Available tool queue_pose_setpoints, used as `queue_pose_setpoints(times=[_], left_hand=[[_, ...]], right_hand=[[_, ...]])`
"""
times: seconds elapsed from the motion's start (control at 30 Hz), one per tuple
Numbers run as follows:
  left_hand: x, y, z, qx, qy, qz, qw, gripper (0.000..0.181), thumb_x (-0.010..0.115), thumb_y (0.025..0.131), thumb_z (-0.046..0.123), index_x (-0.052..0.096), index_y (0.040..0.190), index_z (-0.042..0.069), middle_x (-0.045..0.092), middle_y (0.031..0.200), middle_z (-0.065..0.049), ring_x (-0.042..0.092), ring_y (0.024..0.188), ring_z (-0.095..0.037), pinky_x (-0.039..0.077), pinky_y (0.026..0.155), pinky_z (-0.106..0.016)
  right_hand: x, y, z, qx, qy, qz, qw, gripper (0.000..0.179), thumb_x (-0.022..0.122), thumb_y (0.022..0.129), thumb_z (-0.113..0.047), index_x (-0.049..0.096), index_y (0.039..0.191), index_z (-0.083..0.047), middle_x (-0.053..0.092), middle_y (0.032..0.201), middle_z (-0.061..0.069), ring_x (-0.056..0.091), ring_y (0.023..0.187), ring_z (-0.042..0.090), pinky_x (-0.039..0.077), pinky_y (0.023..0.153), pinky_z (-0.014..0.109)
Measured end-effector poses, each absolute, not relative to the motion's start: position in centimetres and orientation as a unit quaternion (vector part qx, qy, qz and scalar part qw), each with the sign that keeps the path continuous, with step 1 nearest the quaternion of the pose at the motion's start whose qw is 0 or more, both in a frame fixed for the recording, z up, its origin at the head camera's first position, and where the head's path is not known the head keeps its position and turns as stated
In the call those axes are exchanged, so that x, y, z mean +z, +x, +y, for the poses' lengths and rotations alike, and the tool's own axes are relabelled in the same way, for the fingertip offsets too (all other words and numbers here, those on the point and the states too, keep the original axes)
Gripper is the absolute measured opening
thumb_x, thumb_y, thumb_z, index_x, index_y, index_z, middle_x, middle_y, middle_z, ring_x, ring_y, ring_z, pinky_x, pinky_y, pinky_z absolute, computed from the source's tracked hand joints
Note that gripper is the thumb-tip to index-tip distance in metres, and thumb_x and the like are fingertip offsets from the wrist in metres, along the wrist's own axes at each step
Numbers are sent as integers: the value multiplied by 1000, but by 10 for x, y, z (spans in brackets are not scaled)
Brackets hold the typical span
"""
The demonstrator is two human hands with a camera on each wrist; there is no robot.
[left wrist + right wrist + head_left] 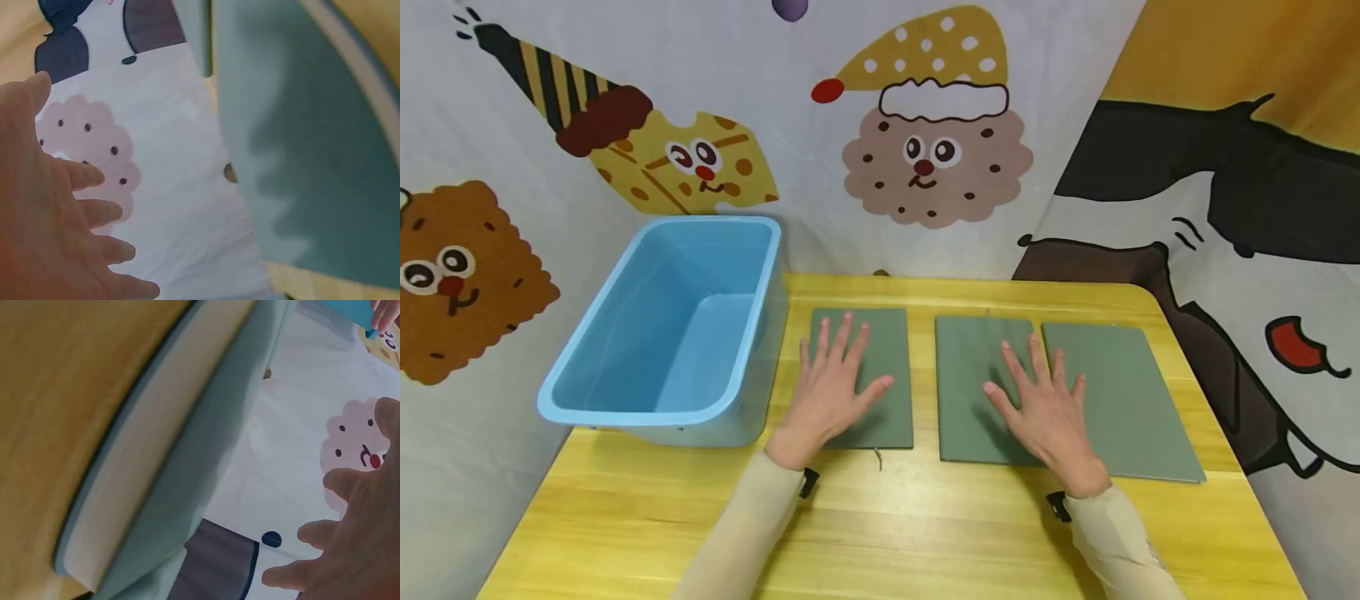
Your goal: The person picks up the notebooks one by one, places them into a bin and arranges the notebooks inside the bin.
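Three grey-green hardcover books lie flat in a row on the table. My left hand [831, 390] hovers over the left book [886, 421], fingers spread, its shadow falling on the cover. My right hand [1048, 410] is held above the middle book [966, 358], near its border with the right book [1123, 400], fingers also spread. In the left wrist view a gap shows between the hand [56, 212] and the cover [337, 187]. The right wrist view shows the pale page edges [153, 431] of a thick book. Neither hand holds anything.
A light blue plastic bin [748, 367] stands left of the books, its visible inside bare. A thin ribbon [879, 459] pokes out below the left book. The wooden table [925, 533] meets a cartoon-printed cloth [820, 242] at the back.
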State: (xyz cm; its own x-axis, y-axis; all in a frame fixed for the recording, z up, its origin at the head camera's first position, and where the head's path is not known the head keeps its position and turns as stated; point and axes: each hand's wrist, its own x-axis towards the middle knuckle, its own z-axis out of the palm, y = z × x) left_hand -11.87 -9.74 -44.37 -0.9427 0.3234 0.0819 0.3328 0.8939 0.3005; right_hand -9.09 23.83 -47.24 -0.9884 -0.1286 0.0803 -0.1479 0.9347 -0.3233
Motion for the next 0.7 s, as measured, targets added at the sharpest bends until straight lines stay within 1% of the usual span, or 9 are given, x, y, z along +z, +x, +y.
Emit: queue_pose_setpoints(times=[0.07, 0.17, 0.33, 0.43, 0.5, 0.57, 0.7], left_hand=[[-436, -118, -101, -162, -168, -972, 24, 92, 40, 100, 74, 20, 167, 14, 6, 174, -13, -4, 157, -42, 9, 120, -72], [-424, -114, -106, -171, -169, -970, 35, 92, 41, 101, 72, 19, 167, 13, 3, 174, -12, -5, 157, -42, 9, 121, -70], [-400, -105, -113, -185, -182, -964, 62, 93, 40, 101, 72, 17, 167, 12, -2, 174, -9, -8, 158, -38, 10, 123, -66], [-388, -99, -118, -185, -186, -961, 83, 92, 41, 101, 72, 19, 167, 11, -3, 174, -7, -8, 158, -36, 9, 125, -62], [-380, -96, -122, -180, -183, -962, 97, 91, 43, 101, 70, 20, 166, 11, -2, 174, -6, -8, 158, -34, 7, 126, -60], [-373, -93, -128, -176, -182, -961, 114, 91, 44, 101, 70, 22, 166, 10, 3, 174, -8, -6, 159, -35, 8, 126, -59], [-361, -89, -145, -168, -175, -959, 147, 90, 51, 101, 64, 24, 165, 8, 9, 174, -11, 0, 158, -40, 11, 124, -64]], right_hand=[[-469, -91, 238, 168, 69, -983, 29, 77, 43, 104, -64, 22, 167, -25, 2, 174, 14, 5, 150, 61, 5, 104, 89], [-465, -91, 238, 168, 67, -983, 32, 77, 43, 105, -63, 22, 167, -24, 2, 173, 16, 5, 150, 62, 5, 103, 90], [-461, -91, 243, 165, 64, -984, 37, 76, 43, 105, -62, 21, 167, -24, 2, 173, 17, 9, 148, 64, 8, 102, 90], [-460, -90, 248, 169, 62, -983, 42, 76, 44, 105, -60, 22, 167, -23, 2, 173, 17, 10, 148, 64, 9, 102, 90], [-460, -90, 253, 172, 61, -982, 45, 75, 44, 106, -59, 21, 167, -23, 2, 173, 17, 10, 149, 63, 10, 102, 90], [-460, -89, 258, 174, 59, -982, 48, 75, 45, 106, -58, 21, 167, -23, 3, 173, 18, 10, 149, 63, 11, 102, 90], [-460, -87, 270, 175, 53, -982, 45, 74, 44, 107, -57, 20, 167, -22, 3, 173, 19, 9, 149, 63, 11, 101, 91]])
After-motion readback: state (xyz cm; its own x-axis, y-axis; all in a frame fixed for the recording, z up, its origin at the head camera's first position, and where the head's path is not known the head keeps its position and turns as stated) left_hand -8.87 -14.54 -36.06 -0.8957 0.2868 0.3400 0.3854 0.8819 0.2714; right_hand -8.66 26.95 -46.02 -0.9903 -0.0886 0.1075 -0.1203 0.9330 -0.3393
